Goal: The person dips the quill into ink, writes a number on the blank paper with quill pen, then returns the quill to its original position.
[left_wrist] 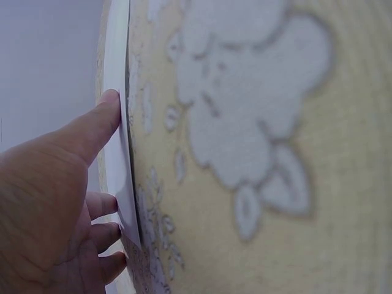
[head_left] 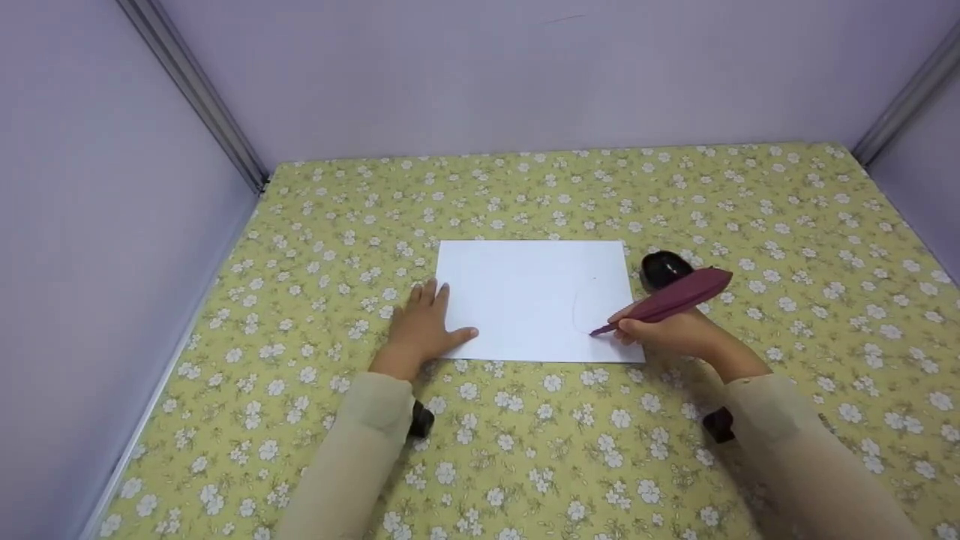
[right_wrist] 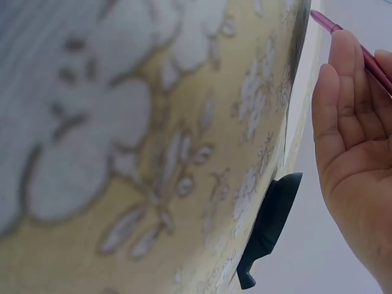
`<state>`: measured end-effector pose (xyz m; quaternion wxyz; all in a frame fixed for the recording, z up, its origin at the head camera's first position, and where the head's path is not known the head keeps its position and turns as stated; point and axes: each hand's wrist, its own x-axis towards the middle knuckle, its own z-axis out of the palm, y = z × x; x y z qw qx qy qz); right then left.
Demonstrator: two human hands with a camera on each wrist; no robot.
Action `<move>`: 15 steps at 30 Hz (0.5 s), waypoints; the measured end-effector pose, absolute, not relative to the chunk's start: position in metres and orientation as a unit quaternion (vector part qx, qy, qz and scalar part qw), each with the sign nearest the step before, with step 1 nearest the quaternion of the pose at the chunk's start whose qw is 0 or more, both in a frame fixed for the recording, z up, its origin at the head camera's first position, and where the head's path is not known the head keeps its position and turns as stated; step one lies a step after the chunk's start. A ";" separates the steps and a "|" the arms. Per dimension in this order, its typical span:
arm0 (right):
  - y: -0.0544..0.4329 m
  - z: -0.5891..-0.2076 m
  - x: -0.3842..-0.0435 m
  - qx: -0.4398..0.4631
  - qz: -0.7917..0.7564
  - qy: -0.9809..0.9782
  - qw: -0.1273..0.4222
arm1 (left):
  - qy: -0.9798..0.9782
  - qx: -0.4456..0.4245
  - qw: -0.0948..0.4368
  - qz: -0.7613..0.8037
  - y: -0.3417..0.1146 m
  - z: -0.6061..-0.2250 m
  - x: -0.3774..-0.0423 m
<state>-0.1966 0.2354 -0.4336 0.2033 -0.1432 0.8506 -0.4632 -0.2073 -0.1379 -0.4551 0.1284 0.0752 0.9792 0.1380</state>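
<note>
Head view shows the right hand [head_left: 670, 332] pinching a maroon pen [head_left: 679, 295] against white paper [head_left: 517, 300]; the left hand [head_left: 422, 324], unclenched, rests on the paper's left edge.

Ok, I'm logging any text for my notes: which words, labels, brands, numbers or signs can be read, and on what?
None can be read.
The sheet shows a faint curved line but no letters.
The pen and black object show no legible marking.

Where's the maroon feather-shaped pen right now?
In the head view, the maroon feather-shaped pen is in the right hand, its tip on the white paper's lower right.
</note>
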 end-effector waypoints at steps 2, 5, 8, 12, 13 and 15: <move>0.237 -0.433 -0.196 -0.138 -0.471 0.847 0.206 | 0.979 0.073 0.132 0.140 -0.138 -0.454 -0.207; 0.240 -0.432 -0.195 -0.133 -0.474 0.845 0.207 | 0.978 0.069 0.135 0.144 -0.137 -0.453 -0.206; 0.242 -0.432 -0.195 -0.125 -0.483 0.842 0.207 | 0.977 0.068 0.137 0.149 -0.137 -0.451 -0.205; 0.245 -0.431 -0.194 -0.113 -0.489 0.840 0.206 | 0.977 0.071 0.138 0.150 -0.137 -0.451 -0.205; 0.246 -0.431 -0.194 -0.114 -0.490 0.839 0.205 | 0.977 0.071 0.138 0.148 -0.137 -0.451 -0.205; 0.247 -0.430 -0.194 -0.106 -0.485 0.844 0.204 | 0.977 0.073 0.138 0.146 -0.137 -0.451 -0.205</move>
